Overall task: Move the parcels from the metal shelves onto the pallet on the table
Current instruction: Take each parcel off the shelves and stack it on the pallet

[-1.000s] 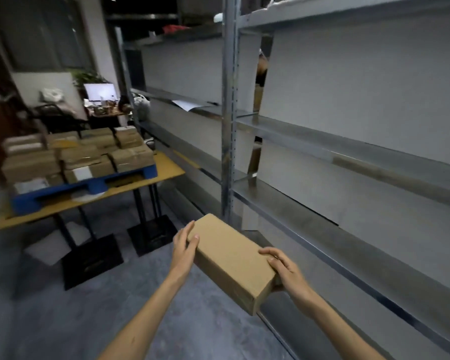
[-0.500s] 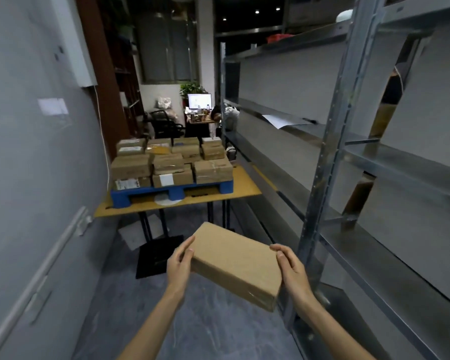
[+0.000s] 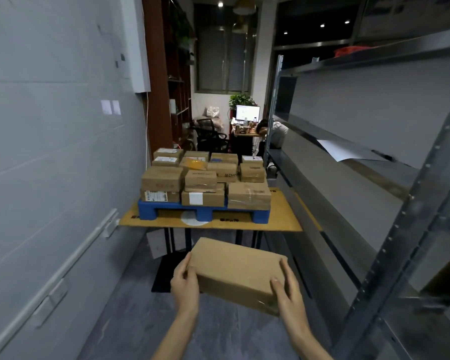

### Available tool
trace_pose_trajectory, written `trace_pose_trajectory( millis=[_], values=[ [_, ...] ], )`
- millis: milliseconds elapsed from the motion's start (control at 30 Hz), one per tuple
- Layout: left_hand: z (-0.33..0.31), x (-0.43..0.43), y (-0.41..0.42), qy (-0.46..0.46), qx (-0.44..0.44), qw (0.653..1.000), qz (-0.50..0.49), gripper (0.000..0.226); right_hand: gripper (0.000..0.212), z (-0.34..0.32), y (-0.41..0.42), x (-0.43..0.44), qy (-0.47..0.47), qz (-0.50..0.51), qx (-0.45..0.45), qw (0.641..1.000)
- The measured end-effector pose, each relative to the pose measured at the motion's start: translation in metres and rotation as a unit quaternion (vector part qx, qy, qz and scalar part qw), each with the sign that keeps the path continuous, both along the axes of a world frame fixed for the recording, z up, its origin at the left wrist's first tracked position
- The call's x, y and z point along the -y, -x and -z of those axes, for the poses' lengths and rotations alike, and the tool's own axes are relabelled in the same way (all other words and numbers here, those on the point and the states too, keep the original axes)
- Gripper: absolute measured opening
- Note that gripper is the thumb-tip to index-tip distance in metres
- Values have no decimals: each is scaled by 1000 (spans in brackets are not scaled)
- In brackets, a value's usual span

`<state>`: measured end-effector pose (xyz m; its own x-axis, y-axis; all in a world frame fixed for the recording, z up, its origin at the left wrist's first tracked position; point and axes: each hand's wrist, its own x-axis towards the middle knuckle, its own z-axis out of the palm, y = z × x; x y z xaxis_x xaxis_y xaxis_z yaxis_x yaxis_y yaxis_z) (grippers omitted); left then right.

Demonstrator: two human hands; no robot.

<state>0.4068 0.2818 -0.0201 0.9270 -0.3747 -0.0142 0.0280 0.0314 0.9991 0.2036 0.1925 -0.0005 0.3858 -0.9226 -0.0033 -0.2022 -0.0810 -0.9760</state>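
Note:
I carry a plain brown cardboard parcel (image 3: 238,271) low in front of me. My left hand (image 3: 184,284) grips its left end and my right hand (image 3: 287,291) grips its right end. Straight ahead stands a wooden table (image 3: 283,219) with a blue pallet (image 3: 203,213) on it. Several brown parcels (image 3: 205,175) are stacked on the pallet in two layers. The metal shelves (image 3: 374,157) run along my right side.
A grey wall (image 3: 50,152) closes the aisle on the left. A sheet of paper (image 3: 340,152) lies on a shelf. Beyond the table are an office chair (image 3: 208,133), a desk with a lit monitor (image 3: 247,113) and a seated person (image 3: 270,131).
My view has swung left, away from the shelves, so the table and pallet now lie straight ahead and nearer. The parcel stays held in both hands and now sits level.

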Motion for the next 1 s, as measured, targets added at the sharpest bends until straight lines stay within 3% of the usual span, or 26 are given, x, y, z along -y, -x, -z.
trace_pose_trajectory(
  millis=[167,500,1000],
  values=[
    [-2,67,-40,4,-2,1000,-29,36,49,0,-53,58,9,-5,6,1000],
    [-1,203,-144,-20,17,999,48,40,36,-1,-161,206,19,44,44,998],
    [-3,374,-228,-50,58,986,150,42,38,11,-238,399,10,35,78,996]
  ],
)
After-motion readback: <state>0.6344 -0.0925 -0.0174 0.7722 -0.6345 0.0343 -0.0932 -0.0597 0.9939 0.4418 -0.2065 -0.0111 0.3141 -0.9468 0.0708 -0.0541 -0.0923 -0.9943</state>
